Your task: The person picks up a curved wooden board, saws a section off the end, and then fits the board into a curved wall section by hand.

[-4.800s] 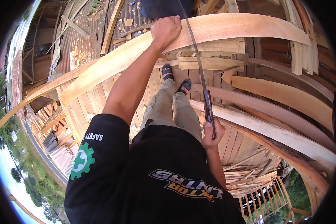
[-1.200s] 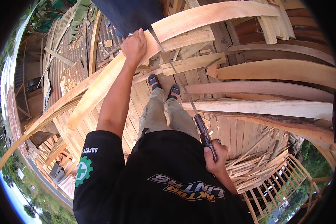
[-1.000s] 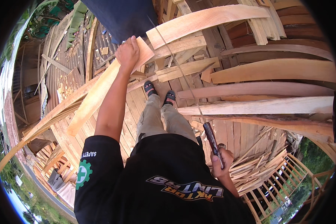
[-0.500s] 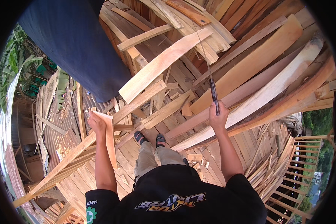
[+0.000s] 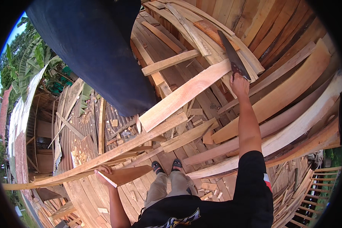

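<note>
My right hand (image 5: 239, 86) is stretched far forward, closed round the handle of a handsaw (image 5: 230, 52). The saw's dark blade points away from me, with its flat side showing. It passes over a stack of curved planks, beside the far end of a long pale plank (image 5: 188, 95); whether it touches either, I cannot tell. At the left, my left hand (image 5: 104, 170) grips one end of a short tapered board (image 5: 130, 175), whose narrow end points toward my feet.
A long wooden beam (image 5: 117, 146) runs crosswise ahead of me. Curved planks (image 5: 281, 91) lean at the right. A large dark blue covering (image 5: 95, 53) hangs at the far left. Offcuts (image 5: 209, 186) litter the plank floor. At the lower right is a slatted wooden frame (image 5: 323, 190).
My right hand has reached farther forward with the saw, whose blade has turned from edge-on to flat. My left hand has drawn back toward me, swinging the tapered board sideways. The view has shifted.
</note>
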Demonstrator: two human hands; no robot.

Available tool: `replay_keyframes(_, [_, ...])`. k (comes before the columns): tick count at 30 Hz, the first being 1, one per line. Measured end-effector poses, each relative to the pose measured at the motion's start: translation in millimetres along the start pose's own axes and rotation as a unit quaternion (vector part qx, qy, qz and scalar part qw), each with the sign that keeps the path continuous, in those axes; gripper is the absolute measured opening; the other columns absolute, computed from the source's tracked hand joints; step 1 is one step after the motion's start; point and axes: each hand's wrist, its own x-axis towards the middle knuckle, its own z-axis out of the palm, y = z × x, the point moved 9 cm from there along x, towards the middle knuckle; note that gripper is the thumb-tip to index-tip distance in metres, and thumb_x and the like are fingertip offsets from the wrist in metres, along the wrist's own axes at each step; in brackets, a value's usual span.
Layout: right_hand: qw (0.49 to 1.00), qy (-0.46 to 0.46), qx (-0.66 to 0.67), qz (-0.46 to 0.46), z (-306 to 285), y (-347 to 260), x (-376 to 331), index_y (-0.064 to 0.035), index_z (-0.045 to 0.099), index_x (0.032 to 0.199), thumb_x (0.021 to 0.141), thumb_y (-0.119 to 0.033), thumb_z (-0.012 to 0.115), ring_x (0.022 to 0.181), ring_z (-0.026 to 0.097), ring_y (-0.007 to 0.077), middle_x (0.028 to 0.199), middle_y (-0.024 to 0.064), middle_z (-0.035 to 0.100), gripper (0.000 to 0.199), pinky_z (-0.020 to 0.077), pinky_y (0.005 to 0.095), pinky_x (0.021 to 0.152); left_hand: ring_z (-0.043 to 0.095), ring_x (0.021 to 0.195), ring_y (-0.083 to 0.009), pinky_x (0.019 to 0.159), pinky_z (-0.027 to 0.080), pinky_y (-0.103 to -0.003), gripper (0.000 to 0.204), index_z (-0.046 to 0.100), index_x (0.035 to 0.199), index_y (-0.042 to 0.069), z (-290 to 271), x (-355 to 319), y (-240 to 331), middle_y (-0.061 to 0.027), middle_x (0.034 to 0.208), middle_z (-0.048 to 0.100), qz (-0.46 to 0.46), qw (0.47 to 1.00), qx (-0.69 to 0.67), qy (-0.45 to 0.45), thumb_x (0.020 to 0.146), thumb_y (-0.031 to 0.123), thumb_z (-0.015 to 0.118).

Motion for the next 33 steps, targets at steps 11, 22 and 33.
replay_keyframes(11, [0.980,-0.071,-0.080,0.167,64,94,29,-0.0090,0.058,0.116,0.088,-0.016,0.057,0.112,0.059,0.0261,0.123,0.0090,0.058,0.029,0.0318,0.0602,0.100,0.039,0.050,-0.0164,0.054,0.036,-0.029,0.054,0.042,0.063,0.009,18,-34,6,-0.0064,0.051,0.040,-0.065,0.997,-0.043,-0.007,0.102,0.042,0.026])
replay_keyframes(22, [0.669,-0.150,0.626,0.371,149,-125,-129,0.0021,0.054,0.117,0.088,-0.034,0.067,0.075,0.062,0.0183,0.097,0.0145,0.064,0.048,0.0516,0.0307,0.058,0.039,0.047,-0.0178,0.049,0.035,-0.030,0.055,0.041,0.061,0.008,36,-42,-2,-0.0066,0.050,0.040,-0.117,0.990,-0.018,-0.074,0.101,0.043,0.026])
replay_keyframes(33, [0.472,-0.107,0.812,0.325,62,-296,-180,-0.0018,0.061,0.088,0.092,-0.019,0.064,0.052,0.050,0.0077,0.067,0.0009,0.056,0.018,0.0415,0.0229,0.042,0.037,0.048,-0.0170,0.052,0.034,-0.031,0.055,0.039,0.061,0.009,1,-41,8,-0.0064,0.050,0.039,-0.102,0.985,-0.059,-0.129,0.101,0.044,0.025])
